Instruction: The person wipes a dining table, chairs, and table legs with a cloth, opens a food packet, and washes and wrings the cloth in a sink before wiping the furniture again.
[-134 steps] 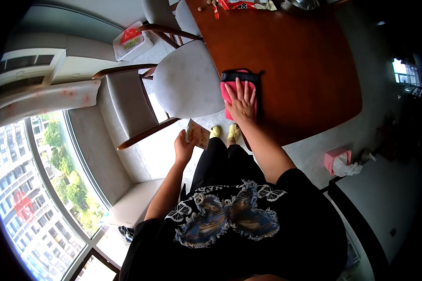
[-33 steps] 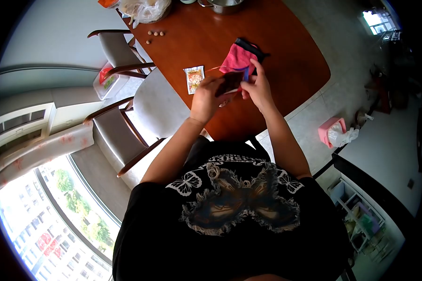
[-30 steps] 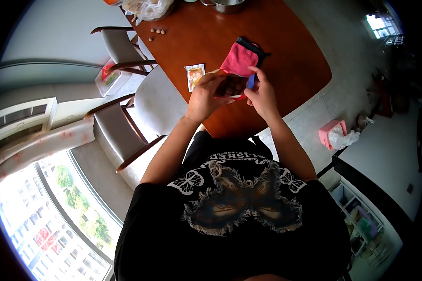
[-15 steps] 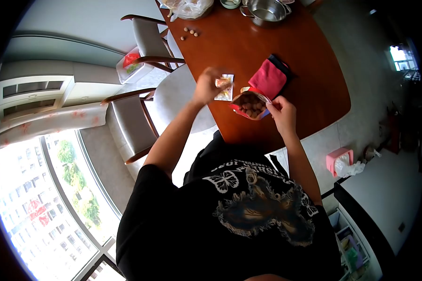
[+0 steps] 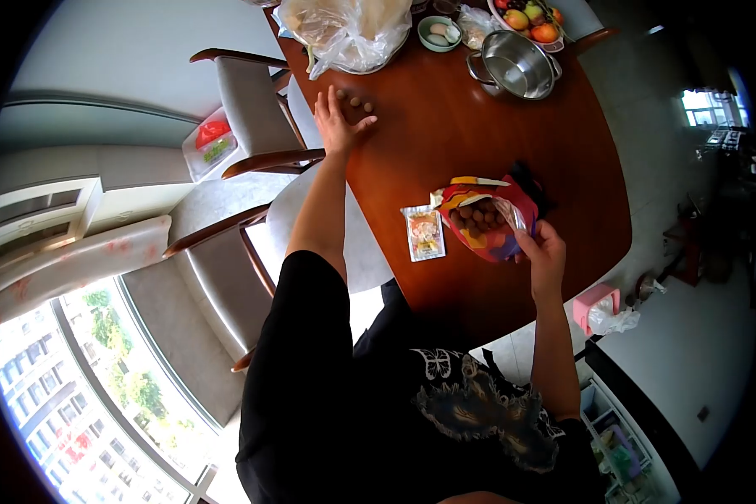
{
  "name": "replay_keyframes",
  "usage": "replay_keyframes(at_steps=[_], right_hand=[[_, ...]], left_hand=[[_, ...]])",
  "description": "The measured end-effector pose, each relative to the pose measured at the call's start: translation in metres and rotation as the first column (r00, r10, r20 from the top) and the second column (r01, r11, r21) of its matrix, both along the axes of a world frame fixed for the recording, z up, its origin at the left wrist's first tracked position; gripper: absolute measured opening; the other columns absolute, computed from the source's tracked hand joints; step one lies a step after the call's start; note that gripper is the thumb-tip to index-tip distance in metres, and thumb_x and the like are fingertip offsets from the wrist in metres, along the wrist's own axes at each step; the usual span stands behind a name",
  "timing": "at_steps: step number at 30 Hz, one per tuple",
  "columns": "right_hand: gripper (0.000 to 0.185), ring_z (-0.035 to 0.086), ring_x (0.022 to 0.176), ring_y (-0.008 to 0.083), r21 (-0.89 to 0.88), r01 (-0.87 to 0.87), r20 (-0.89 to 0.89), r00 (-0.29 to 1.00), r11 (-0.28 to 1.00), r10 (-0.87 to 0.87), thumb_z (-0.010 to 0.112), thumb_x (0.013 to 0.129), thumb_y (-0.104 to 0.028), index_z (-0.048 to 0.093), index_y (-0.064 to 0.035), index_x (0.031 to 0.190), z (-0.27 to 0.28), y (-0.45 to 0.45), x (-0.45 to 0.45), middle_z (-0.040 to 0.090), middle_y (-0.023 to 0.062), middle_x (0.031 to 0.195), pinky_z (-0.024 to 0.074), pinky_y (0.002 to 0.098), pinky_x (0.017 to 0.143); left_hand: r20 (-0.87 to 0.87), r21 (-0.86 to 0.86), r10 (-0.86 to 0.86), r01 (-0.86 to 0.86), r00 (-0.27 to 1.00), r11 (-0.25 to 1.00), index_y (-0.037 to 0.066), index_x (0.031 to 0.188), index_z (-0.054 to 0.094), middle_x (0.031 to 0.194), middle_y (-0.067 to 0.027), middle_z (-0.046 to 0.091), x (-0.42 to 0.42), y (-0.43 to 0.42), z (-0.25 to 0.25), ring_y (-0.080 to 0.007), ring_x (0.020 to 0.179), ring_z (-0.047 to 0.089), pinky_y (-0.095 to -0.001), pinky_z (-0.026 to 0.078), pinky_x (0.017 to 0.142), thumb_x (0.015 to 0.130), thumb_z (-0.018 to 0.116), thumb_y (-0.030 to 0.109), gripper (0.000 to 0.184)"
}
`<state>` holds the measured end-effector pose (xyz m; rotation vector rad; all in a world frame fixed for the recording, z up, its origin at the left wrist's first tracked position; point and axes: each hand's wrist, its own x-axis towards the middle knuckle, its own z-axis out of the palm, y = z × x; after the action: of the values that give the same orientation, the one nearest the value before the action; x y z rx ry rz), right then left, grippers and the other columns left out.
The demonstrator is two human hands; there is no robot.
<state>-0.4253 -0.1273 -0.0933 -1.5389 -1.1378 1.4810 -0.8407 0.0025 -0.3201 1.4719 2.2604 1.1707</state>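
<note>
My left hand (image 5: 338, 124) is at the table's left edge, fingers apart, beside several small round brown balls (image 5: 355, 102) lying on the wood. Nothing shows in its grasp. My right hand (image 5: 543, 252) pinches the right rim of a red and yellow bag (image 5: 472, 238), whose mouth gapes upward. Brown balls (image 5: 479, 217) like the loose ones fill the inside. Left of the bag, a small printed packet (image 5: 425, 233) lies flat on the table. Behind the bag, a black part of the folded cloth (image 5: 529, 183) shows; the bag hides most of the rest.
Across the brown table (image 5: 445, 126) stand a steel pot (image 5: 519, 65), a bowl with eggs (image 5: 439, 34), a fruit basket (image 5: 529, 18) and a large clear plastic bag (image 5: 349, 32). Grey chairs (image 5: 256, 105) line the left side. A pink bin (image 5: 595, 307) is on the floor at right.
My left hand has moved away from the packet to the loose balls, up and left. My right hand still holds the bag. The view has shifted, showing more of the table's far end.
</note>
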Motion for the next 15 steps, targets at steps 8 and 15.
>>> replay_keyframes(at_steps=[8,15], right_hand=[[0.018,0.058,0.073,0.0047,-0.081,0.132,-0.063,0.989,0.988,-0.137,0.069,0.097,-0.013,0.067,0.0001,0.109,-0.015,0.025,-0.012,0.068,0.0011,0.090,0.0453,0.0203,0.063],[0.023,0.058,0.077,0.0028,-0.091,0.125,-0.031,0.991,0.988,-0.128,0.069,0.097,-0.013,0.067,-0.0005,0.116,-0.018,0.034,-0.005,0.068,-0.0009,0.093,0.0446,0.0188,0.066]], left_hand=[[-0.310,-0.127,-0.073,0.035,0.948,0.991,0.021,0.149,0.048,0.155,-0.0174,0.039,0.021,0.037,-0.016,-0.0407,0.146,0.031,-0.0633,0.016,0.120,0.075,0.078,0.063,0.091],[-0.418,-0.059,-0.026,0.001,0.908,0.998,0.016,0.121,0.064,0.128,-0.0127,0.053,0.019,0.043,-0.031,-0.0333,0.124,0.048,-0.0512,0.036,0.108,0.089,0.073,0.042,0.042]])
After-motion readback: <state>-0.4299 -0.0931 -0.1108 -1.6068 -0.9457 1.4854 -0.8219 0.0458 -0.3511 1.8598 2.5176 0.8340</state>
